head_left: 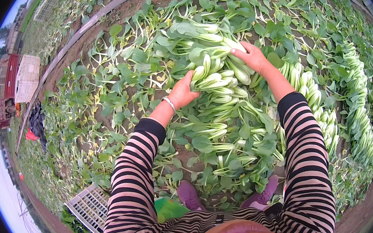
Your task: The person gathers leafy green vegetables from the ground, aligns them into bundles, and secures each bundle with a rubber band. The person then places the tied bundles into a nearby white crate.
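Note:
My left hand (182, 93) is closed round the side of a bunch of bok choy (215, 82), its pale green stem ends turned up and to the right. My right hand (251, 59) grips more bok choy (210, 37) just above and to the right, the thumb lying over the stems. The two bunches touch, and their leaves spread to the left. Below my hands, more cut bok choy (212, 130) lies loosely piled toward my feet. The fingers under both bunches are partly hidden.
Rows of laid-out bok choy (308, 86) run down the right side. Loose leaves cover the soil. A grey hose (87, 24) curves along the left. A plastic crate (89, 208) sits at lower left; a red truck (6, 79) and a pale crate (28, 77) stand far left.

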Demonstrator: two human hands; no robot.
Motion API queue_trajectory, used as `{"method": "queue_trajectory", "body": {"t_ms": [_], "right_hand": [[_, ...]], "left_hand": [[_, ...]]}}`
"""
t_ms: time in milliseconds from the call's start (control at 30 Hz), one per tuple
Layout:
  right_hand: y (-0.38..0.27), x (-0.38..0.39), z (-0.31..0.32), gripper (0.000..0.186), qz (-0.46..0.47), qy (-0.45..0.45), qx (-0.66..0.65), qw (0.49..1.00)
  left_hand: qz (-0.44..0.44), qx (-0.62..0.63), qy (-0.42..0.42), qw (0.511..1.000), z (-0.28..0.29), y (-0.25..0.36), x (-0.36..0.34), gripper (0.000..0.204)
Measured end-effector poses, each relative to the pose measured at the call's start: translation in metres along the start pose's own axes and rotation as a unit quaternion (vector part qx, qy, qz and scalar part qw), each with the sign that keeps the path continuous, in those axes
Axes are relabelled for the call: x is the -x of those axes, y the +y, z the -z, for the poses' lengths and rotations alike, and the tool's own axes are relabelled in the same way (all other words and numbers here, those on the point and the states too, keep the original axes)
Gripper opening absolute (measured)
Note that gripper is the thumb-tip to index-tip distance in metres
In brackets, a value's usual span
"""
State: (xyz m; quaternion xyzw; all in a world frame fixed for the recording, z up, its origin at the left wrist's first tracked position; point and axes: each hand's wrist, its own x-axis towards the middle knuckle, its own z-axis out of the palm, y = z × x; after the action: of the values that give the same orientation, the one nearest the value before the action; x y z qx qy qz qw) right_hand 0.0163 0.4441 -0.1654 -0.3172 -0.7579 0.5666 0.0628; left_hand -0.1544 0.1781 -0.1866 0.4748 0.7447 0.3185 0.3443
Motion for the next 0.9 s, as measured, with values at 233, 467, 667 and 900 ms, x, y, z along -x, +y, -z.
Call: {"method": "queue_trajectory", "body": {"t_ms": [233, 467, 667, 900], "right_hand": [[-0.023, 0.231, 0.006, 0.069, 0.009, -0.092, -0.005, 0.996], [-0.007, 0.339, 0.014, 0.071, 0.127, -0.126, 0.300, 0.937], [0.034, 0.348, 0.029, 0.076, 0.107, -0.105, 0.358, 0.922], [0.024, 0.311, 0.044, 0.060, -0.014, -0.121, 0.292, 0.949]], "left_hand": [[-0.115, -0.019, -0.232, 0.966, -0.053, 0.067, 0.173, 0.071], [-0.136, -0.159, -0.390, 0.897, -0.122, 0.072, 0.237, 0.094], [-0.199, -0.044, -0.446, 0.872, -0.061, 0.099, 0.213, 0.070], [-0.215, -0.181, -0.042, 0.959, 0.016, 0.068, 0.003, 0.038]]}}
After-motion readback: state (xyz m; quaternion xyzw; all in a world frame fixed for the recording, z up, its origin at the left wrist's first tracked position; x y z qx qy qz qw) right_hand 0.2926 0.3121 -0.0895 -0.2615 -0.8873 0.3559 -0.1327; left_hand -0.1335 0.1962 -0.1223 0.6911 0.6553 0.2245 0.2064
